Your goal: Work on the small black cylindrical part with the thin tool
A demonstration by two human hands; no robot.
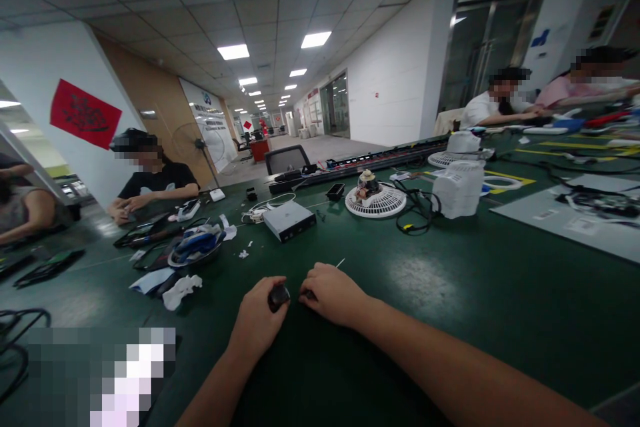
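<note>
My left hand [260,320] rests on the green table [450,293] with its fingers curled around a small black rounded part [279,295]. Right beside it, my right hand [331,292] is closed in a pinch on a thin tool whose pale tip [341,262] sticks out behind the knuckles. The fingertips of both hands meet at the black part.
A grey box [289,220], a white fan grille with a motor [376,200], a white fan housing [459,187], cables [417,210] and crumpled tissue [181,290] lie on the table. Persons sit at the left [150,187] and at the far right [495,107].
</note>
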